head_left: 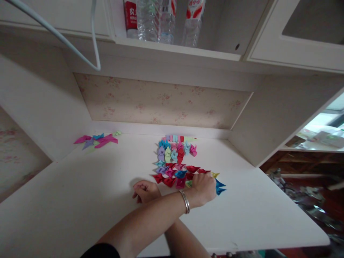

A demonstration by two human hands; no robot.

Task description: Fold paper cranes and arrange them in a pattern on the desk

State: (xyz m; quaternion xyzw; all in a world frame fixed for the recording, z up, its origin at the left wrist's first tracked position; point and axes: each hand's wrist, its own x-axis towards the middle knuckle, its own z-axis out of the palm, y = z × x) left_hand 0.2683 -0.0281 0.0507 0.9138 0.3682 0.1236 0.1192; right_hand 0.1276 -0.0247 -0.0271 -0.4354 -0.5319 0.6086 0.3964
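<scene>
My arms are crossed over a white desk [255, 215]. My left hand [204, 187], a silver bangle [185, 201] on its wrist, reaches to the right; its fingers are closed at a blue folded paper piece [220, 187] that sticks out past them. My right hand [145, 190] lies to the left on the desk with its fingers curled in, and what is in them is hidden. Between and behind the hands lies a cluster of small folded paper pieces [176, 157] in red, pink, blue, purple and green. A yellow piece [215, 175] lies just beyond my left hand.
A second small pile of pink, purple and blue paper pieces [96, 140] lies at the back left of the desk. Plastic bottles [156, 19] stand on a shelf above. A white cable [92, 43] hangs at the upper left. The desk's right edge drops to a cluttered floor [309, 200].
</scene>
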